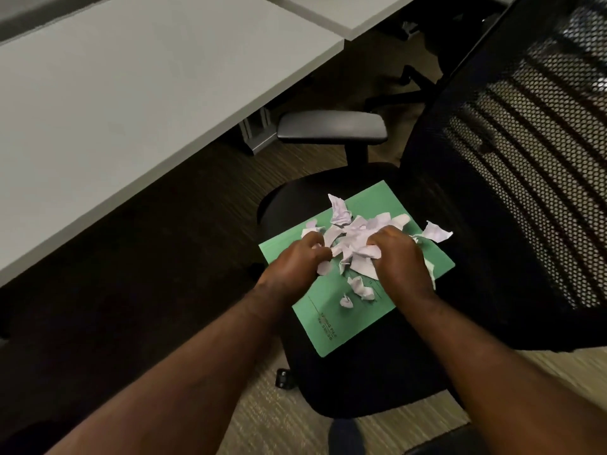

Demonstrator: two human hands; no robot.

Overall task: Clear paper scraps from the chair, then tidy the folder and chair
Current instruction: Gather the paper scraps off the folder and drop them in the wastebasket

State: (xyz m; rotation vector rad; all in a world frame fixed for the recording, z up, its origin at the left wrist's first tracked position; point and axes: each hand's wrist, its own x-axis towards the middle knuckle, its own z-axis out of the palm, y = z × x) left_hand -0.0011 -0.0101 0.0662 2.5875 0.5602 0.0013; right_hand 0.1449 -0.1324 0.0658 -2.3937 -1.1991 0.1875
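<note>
A green folder point(348, 323) lies flat on the black seat of an office chair point(368, 385). A heap of torn white paper scraps point(353, 233) covers the folder's far half, and a few loose scraps point(359, 287) lie nearer to me. My left hand point(295, 261) is curled at the heap's left side with scraps pinched in its fingers. On the heap's right side my right hand point(402, 257) is closed over more scraps. One larger scrap point(435, 231) sits at the folder's right edge.
The chair's mesh backrest point(525, 159) rises on the right and a padded armrest point(331, 128) sits beyond the seat. A grey desk point(115, 110) spans the left and top. Carpet point(295, 428) shows below the seat.
</note>
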